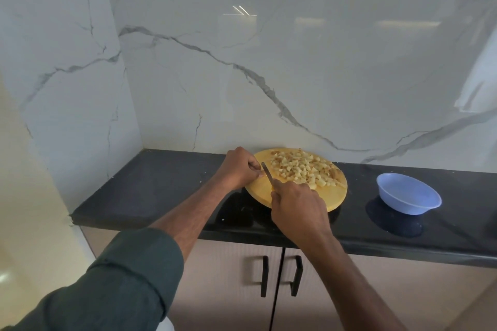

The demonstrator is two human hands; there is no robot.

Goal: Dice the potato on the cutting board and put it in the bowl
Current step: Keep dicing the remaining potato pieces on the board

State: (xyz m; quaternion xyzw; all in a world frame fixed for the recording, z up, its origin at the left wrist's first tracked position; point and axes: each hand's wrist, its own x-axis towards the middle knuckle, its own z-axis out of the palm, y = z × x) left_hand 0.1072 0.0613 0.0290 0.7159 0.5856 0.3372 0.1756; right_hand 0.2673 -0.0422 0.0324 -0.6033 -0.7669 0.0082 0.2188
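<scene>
Potato dice (302,168) heaped on cutting board (269,191), frame centre. Right hand (298,208) grip clamped on knife (267,173); left hand (240,168) fingers curled at blade, pinching it or not: cannot tell. Bowl (408,197) well apart, right. Risks: nicked fingertip; dice spilling onto counter (161,183) during transfer.

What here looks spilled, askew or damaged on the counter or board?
Little stands out. The diced potato all lies on the cutting board, and the bowl stands upright. Pale specks dot the dark counter, whose front left corner looks chipped.
</scene>
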